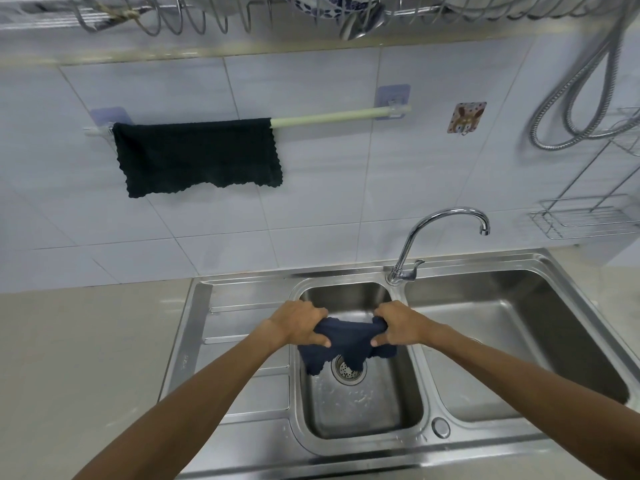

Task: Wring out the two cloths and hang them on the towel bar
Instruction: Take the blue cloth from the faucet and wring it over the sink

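A dark green cloth [199,156] hangs spread over the left half of the pale towel bar [332,118] on the tiled wall. Over the small middle sink basin [360,407] I hold a dark blue cloth [348,339] between both hands. My left hand [300,323] grips its left end and my right hand [398,323] grips its right end. The cloth is bunched at the grips and its lower edge hangs above the drain [349,369].
A chrome tap [446,223] arches behind the basins, its spout over the larger right basin [512,341]. A ribbed draining board [242,341] lies left of the small basin. A dish rack [242,12] hangs overhead; a wire shelf [585,216] and shower hose [581,98] at right.
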